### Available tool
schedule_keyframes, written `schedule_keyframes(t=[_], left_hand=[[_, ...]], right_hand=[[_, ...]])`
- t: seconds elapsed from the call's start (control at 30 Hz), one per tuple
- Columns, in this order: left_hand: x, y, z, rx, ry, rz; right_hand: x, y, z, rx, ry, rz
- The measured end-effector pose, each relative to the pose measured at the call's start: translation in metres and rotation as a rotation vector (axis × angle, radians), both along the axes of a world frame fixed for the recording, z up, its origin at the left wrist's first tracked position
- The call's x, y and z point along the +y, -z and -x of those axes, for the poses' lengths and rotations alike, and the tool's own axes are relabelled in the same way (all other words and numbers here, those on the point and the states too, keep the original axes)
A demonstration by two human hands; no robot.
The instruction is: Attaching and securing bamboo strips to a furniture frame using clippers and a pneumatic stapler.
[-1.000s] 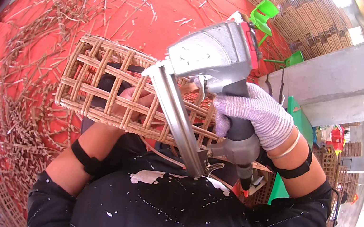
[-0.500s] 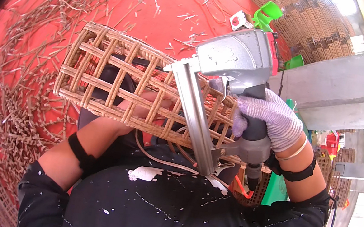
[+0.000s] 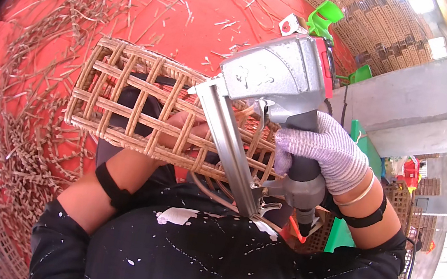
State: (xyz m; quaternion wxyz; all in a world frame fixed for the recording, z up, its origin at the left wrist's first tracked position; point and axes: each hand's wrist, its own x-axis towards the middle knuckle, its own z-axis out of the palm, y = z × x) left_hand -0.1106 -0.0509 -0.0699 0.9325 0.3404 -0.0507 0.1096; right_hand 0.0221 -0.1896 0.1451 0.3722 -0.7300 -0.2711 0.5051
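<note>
One woven rattan lattice frame [image 3: 140, 108] is in view, and one grey pneumatic nail gun [image 3: 271, 82] lies across its right end. Two hands: one gloved right hand [image 3: 324, 156] on the gun's handle, one bare left hand [image 3: 186, 133] behind the frame. Two green plastic chairs [image 3: 324, 17] stand beyond the gun. Loose rattan offcuts [image 3: 19, 123] left of the frame are too many to count.

Red floor [image 3: 157, 4] all over, covered in loose cane scraps [image 3: 16, 105], thickest off to the left. Up top right there's stacked woven baskets [image 3: 395, 32], green plastic chairs [image 3: 324, 17], a grey concrete beam [image 3: 434, 116], and bright windows [image 3: 440, 276] far right.
</note>
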Motion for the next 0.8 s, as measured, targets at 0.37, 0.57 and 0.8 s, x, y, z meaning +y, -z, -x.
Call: schedule_keyframes(t=[0.37,0.57,0.8], left_hand=[[-0.009,-0.092,0.111,0.341,-0.325,-1.359],[0.004,-0.117,0.057,0.260,-0.664,-1.417],[0.015,-0.106,0.011,0.014,-0.213,-1.121]], right_hand=[[-0.007,-0.005,-0.014,0.132,0.015,-0.088],[-0.017,-0.011,-0.008,0.153,-0.053,-0.177],[-0.034,-0.020,0.004,0.206,0.034,-0.217]])
